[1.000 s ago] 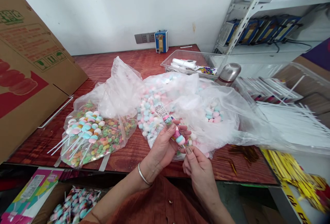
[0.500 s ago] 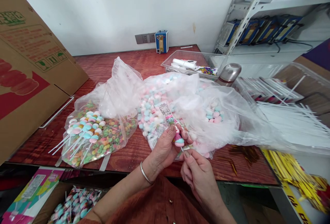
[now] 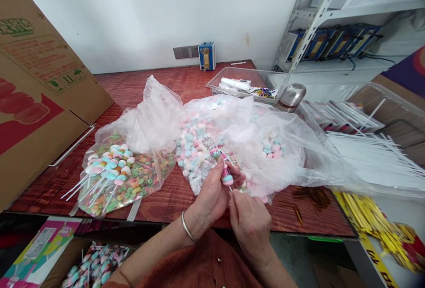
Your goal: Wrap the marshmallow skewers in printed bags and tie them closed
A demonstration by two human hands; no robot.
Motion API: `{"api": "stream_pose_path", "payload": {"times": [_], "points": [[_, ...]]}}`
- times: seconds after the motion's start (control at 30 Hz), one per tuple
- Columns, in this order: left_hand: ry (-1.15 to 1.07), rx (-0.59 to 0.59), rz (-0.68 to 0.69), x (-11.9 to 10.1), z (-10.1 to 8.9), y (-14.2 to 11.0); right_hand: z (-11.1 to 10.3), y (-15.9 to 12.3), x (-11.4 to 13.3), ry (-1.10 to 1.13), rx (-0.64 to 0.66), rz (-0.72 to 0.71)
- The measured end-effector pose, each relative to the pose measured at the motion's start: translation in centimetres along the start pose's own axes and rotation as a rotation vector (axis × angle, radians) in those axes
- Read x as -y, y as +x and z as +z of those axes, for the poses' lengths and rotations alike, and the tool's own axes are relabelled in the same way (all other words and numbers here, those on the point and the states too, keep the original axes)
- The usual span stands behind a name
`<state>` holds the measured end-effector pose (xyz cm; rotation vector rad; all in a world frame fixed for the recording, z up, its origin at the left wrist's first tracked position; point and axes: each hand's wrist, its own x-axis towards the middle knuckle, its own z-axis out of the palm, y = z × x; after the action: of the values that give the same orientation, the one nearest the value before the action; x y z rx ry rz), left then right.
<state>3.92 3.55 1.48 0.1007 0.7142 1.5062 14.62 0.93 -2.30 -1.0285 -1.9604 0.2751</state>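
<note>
My left hand (image 3: 212, 193) is closed around a printed clear wrapper (image 3: 211, 145), whose top sticks out above the thumb. At the wrapper's lower end shows a pink and blue marshmallow lollipop (image 3: 227, 180). My right hand (image 3: 251, 219) pinches the lollipop's thin white stick (image 3: 230, 188) just below the candy. Behind both hands lies a clear bag of pastel marshmallows (image 3: 189, 146), with more printed wrappers (image 3: 203, 170) on it. Several finished marshmallow sticks (image 3: 111, 164) rest on a bag of coloured ring candies (image 3: 139, 179) at the left.
A large cardboard box (image 3: 43, 80) stands on the left. A clear tray (image 3: 247, 75), a steel flask (image 3: 292, 95) and white sticks (image 3: 375, 155) are behind and right. Gold twist ties (image 3: 372, 221) lie at right. Below the table edge sits a box of wrapped lollipops (image 3: 96, 261).
The lollipop sits slightly further left and higher, more within the wrapper. My right hand has moved a little left, with its fingers closer to the candy. My left hand keeps its grip.
</note>
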Motion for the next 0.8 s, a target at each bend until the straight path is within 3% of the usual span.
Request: {"api": "stream_pose_path", "payload": {"times": [0.13, 0.2, 0.27, 0.4, 0.47, 0.57, 0.7, 0.8], "points": [[0.020, -0.004, -0.010, -0.8, 0.0, 0.0, -0.1, 0.0, 1.0, 0.826, 0.292, 0.669], [0.042, -0.001, -0.022, -1.0, 0.0, -0.1, -0.3, 0.0, 1.2, 1.095, 0.402, 0.867], [0.083, -0.002, 0.008, -1.0, 0.0, 0.0, -0.3, -0.2, 1.0, 0.990, 0.388, 0.779], [0.221, -0.070, 0.117, -0.6, 0.4, 0.4, 0.0, -0.3, 0.3, 0.155, 0.148, 0.125], [0.291, -0.087, 0.137, -0.1, 0.5, 0.3, 0.3, -0.1, 0.1, -0.116, 0.075, -0.079], [0.332, -0.038, 0.116, 0.7, 0.3, -0.1, 0.5, 0.4, 0.0, -0.141, 0.047, -0.035], [0.277, 0.046, 0.045, 0.4, -0.5, -0.3, 0.0, 0.9, 0.0, 0.170, 0.071, 0.216], [0.132, 0.028, 0.066, -0.9, -0.7, 0.5, -0.5, 0.8, 0.1, 0.284, 0.108, 0.285]]}}
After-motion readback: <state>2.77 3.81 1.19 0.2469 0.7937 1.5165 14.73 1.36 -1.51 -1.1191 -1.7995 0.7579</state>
